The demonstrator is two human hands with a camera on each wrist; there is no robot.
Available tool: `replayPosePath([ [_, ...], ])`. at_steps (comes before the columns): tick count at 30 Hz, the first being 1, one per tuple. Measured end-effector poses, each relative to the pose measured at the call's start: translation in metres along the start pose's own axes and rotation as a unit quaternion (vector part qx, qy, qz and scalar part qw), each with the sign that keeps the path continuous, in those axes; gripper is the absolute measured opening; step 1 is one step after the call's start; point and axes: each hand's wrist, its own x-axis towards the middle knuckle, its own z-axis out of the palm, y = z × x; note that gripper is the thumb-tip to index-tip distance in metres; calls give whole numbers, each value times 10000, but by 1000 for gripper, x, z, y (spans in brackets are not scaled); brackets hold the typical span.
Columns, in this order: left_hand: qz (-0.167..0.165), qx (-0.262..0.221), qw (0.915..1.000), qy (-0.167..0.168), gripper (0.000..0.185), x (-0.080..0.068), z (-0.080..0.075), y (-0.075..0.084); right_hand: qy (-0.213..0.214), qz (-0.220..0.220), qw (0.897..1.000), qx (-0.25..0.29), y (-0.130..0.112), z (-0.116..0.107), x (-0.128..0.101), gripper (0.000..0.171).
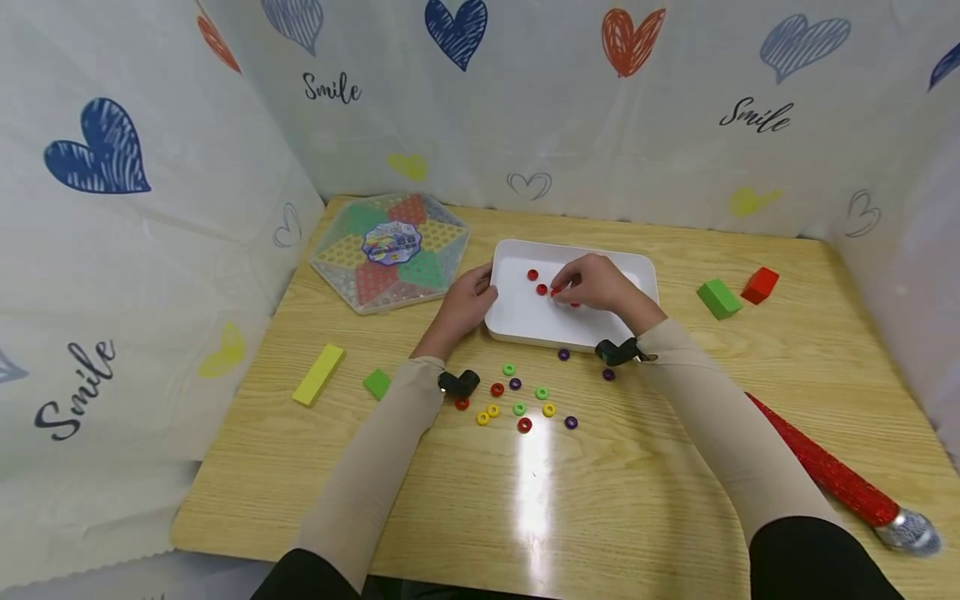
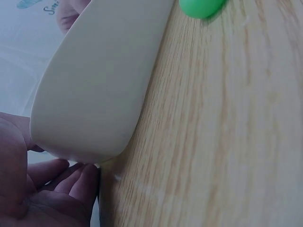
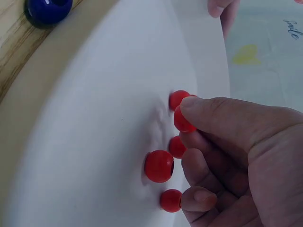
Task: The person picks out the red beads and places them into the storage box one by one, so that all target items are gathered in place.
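Red beads [image 3: 159, 166] are gathered inside the white tray [image 1: 525, 325] on the wooden table [image 1: 660, 467], one being pinched by the right hand [image 1: 596, 283], while the tray's left edge is gripped by the left hand [image 1: 468, 302].

tray [image 1: 517, 325]: white plastic, smooth, with a soft satin sheen; the outer wall looks matt in the left wrist view
red beads [image 3: 159, 166]: glossy plastic, smooth and rounded, catching small highlights
loose rings [image 1: 519, 408]: shiny coloured plastic in green, yellow, purple and red
table [image 1: 600, 483]: pale wood-grain top, smooth, semi-gloss, with a bright streak of reflected light
blocks [image 1: 718, 298]: green, red and yellow, matt and flat-coloured, possibly foam or painted wood
game board [image 1: 388, 250]: clear glossy plastic over coloured dimpled sections
backdrop [image 1: 150, 208]: thin white printed sheet, slightly creased
stick [image 1: 825, 471]: red glittery surface, shiny silver end
sleeves [image 1: 375, 467]: beige matt cloth
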Motion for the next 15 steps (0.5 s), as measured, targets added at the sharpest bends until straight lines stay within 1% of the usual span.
replayPosePath([
  [7,-10,19,10000,8,55,-2,0,3,4,84,9999,128,8,3,2,20],
  [15,-13,12,10000,29,55,-4,0,4,-105,109,9999,45,10,5,3,20],
])
